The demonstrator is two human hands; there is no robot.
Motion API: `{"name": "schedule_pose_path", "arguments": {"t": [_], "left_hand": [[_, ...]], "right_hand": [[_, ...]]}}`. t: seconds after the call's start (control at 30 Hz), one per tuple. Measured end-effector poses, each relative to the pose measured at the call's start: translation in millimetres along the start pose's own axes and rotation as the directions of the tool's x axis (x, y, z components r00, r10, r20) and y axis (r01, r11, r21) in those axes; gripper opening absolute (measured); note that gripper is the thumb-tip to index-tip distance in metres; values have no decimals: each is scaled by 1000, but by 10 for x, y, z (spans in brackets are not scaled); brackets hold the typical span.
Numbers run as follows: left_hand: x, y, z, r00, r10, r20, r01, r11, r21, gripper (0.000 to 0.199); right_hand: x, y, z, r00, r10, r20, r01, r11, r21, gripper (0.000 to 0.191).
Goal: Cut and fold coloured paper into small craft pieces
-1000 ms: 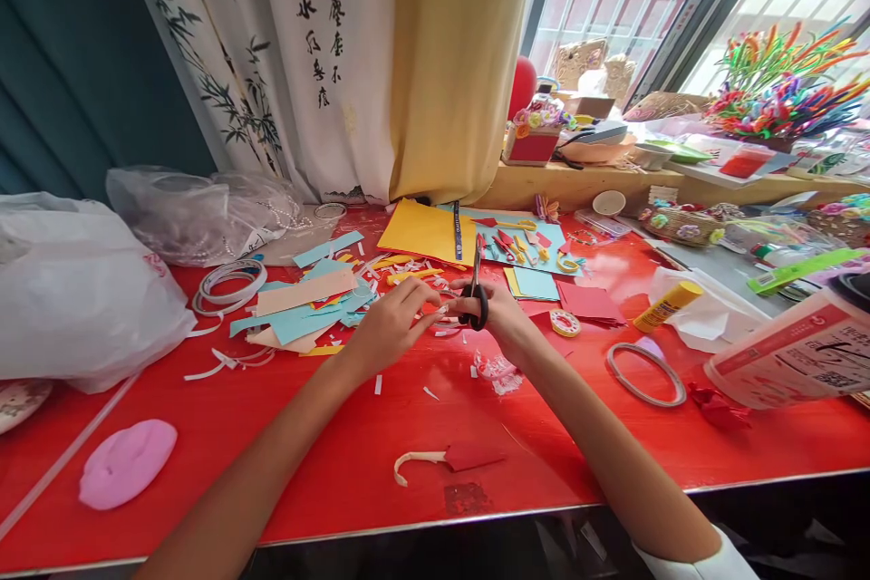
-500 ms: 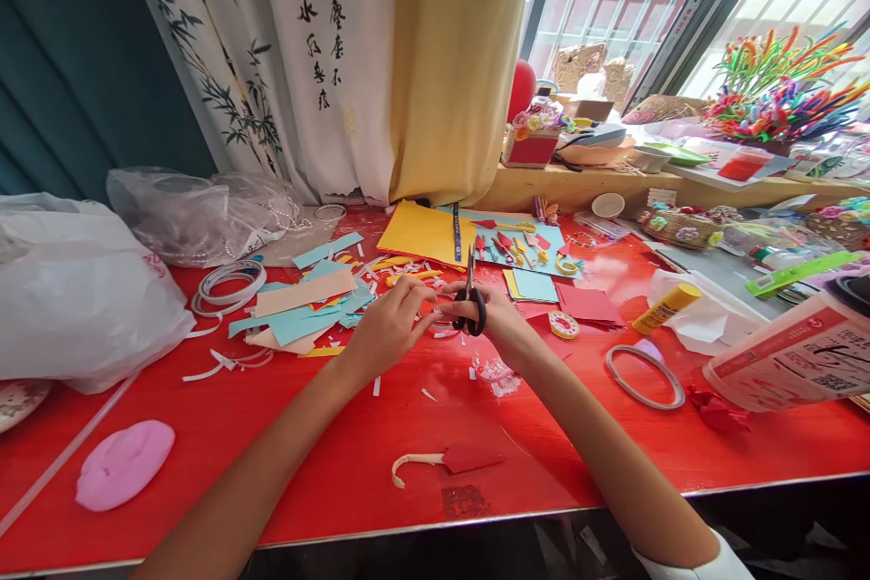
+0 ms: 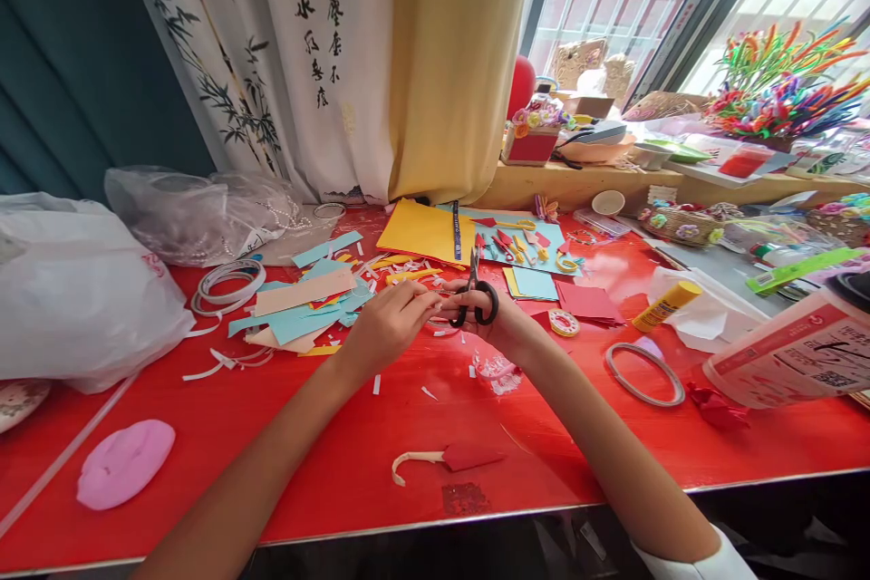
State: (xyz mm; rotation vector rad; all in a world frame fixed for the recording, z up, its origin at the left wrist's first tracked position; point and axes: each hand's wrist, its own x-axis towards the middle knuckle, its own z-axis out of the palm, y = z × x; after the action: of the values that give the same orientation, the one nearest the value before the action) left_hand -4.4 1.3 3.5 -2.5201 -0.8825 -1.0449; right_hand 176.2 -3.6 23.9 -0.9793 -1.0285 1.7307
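Note:
Black-handled scissors (image 3: 474, 294) are in my right hand (image 3: 495, 315), blades pointing up and away, handle loops spread apart. My left hand (image 3: 394, 317) meets the right fingertips just left of the scissors, its fingers pinched together. Whatever lies between those fingertips is too small to make out. Below the hands, on the red table (image 3: 326, 462), lies a curled cream paper strip (image 3: 416, 458) joined to a dark red folded paper piece (image 3: 472, 457). Blue and tan paper strips (image 3: 305, 293) are heaped left of my left hand.
Yellow sheets (image 3: 418, 231) and a light-blue sheet with small paper shapes (image 3: 526, 249) lie behind the hands. At right are a glue stick (image 3: 666, 306), a tape ring (image 3: 642, 376) and a large cup (image 3: 795, 353). A white plastic bag (image 3: 82, 290) and pink clay (image 3: 126, 464) sit left.
The scissors' handle loops have spread wider apart in my right hand. Both hands stay close together in nearly the same place.

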Motion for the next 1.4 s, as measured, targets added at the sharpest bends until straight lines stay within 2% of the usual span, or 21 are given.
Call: {"name": "schedule_pose_path", "arguments": {"t": [0.2,0.37,0.53,0.63,0.7,0.8,0.87,0.93,1.1,1.2,1.27,1.4], "left_hand": [[11,0,-10,999,-20,46,23,998,-53,18],[17,1,-14,978,-188,94,207,937,-280,17],[71,-10,-71,931,-350,109,362,831,-422,14],[86,-121,-117,878,-478,33,453,805,-382,15],[61,-250,-109,838,-545,-3,521,803,-290,18],[-28,-457,-17,839,-534,106,545,822,-168,20],[-94,-553,62,850,-478,223,511,850,-127,21],[-143,-601,119,853,-446,271,481,874,-75,21],[-169,-612,130,845,-459,276,469,883,33,14],[-165,-621,112,826,-491,276,494,867,65,9],[-169,-641,108,820,-504,271,509,859,57,6],[-174,-671,99,837,-485,255,498,867,14,25]], "right_hand": [[-2,-6,-13,997,-62,54,68,990,-120,36],[-25,-21,8,995,-101,23,103,962,-253,37],[-72,-64,60,995,-96,25,99,963,-252,38],[-38,-63,34,992,-98,-84,73,961,-267,39],[5,-53,-10,981,-110,-157,73,971,-226,39],[65,-41,-82,975,-139,-175,116,984,-135,38],[88,-40,-114,973,-147,-177,128,985,-115,39],[96,-43,-125,974,-140,-180,121,986,-113,39],[73,-41,-78,977,-138,-165,111,981,-161,35],[48,-34,-36,978,-150,-146,108,958,-264,31],[31,-24,-23,970,-205,-130,148,924,-353,32],[21,24,-45,932,-349,-96,241,797,-554,34]]}}
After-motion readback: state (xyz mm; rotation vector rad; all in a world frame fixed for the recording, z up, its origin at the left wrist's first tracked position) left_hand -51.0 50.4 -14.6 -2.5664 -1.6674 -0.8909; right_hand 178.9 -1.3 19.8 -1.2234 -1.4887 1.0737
